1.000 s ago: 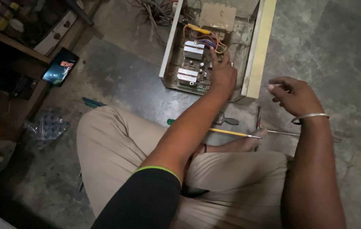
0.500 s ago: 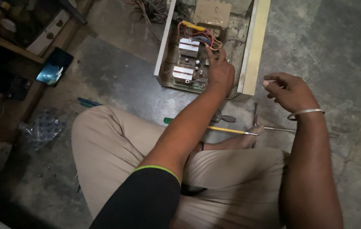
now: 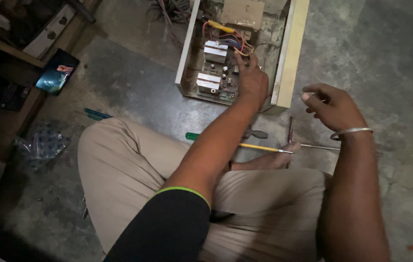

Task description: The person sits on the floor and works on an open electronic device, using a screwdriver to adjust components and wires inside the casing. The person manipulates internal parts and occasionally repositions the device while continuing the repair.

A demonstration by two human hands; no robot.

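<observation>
An open cream metal box [image 3: 290, 58] lies on the concrete floor in front of my crossed legs. Inside it are a circuit board [image 3: 214, 80] with white blocks and a bundle of coloured wires [image 3: 231, 41]. My left hand [image 3: 251, 80] reaches into the box, back up, with its index finger stretched toward the wires; its other fingers are hidden below the hand. My right hand [image 3: 330, 104] hovers just right of the box with thumb and fingertips pinched together. Nothing shows between them. A metal bangle [image 3: 352, 131] sits on that wrist.
A screwdriver [image 3: 260, 146] with a green handle and yellow shaft lies by my foot, next to pliers [image 3: 257, 134] and a thin metal rod [image 3: 318, 146]. At the left are a blue-green tool [image 3: 97, 115], a lit phone [image 3: 57, 73], a plastic bag [image 3: 41, 145] and a wooden shelf [image 3: 2, 41].
My left hand has slid a little up the board, index finger now toward the wires. My right hand has stayed beside the box.
</observation>
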